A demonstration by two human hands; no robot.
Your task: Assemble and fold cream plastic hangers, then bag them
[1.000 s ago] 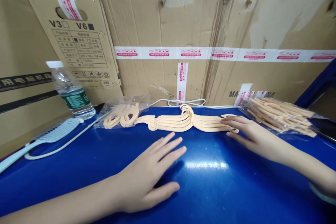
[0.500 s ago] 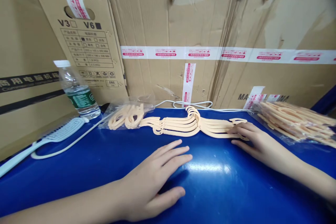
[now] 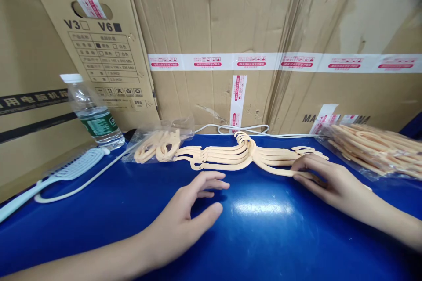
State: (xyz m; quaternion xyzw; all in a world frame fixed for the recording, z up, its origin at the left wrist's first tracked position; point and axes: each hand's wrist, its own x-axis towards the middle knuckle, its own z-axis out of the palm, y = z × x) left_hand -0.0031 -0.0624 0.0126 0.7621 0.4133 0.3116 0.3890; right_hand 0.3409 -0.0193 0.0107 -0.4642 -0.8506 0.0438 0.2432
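Several cream hangers lie overlapped in a row on the blue table, their hooks bunched at the back. My right hand pinches the right arm of the nearest hanger between thumb and fingers. That arm stands a little apart from the others, and its end is partly hidden behind my hand. My left hand hovers in front of the row with thumb and fingers apart. It holds nothing.
A clear bag of cream hanger parts lies left of the row; a bag of hangers lies right. Further left are a water bottle, a light blue hairbrush and a white cable. Cardboard boxes stand behind.
My right hand has closed on the nearest hanger's arm and drawn it slightly toward me, away from the others. My left hand has shifted left, its fingers more bent.
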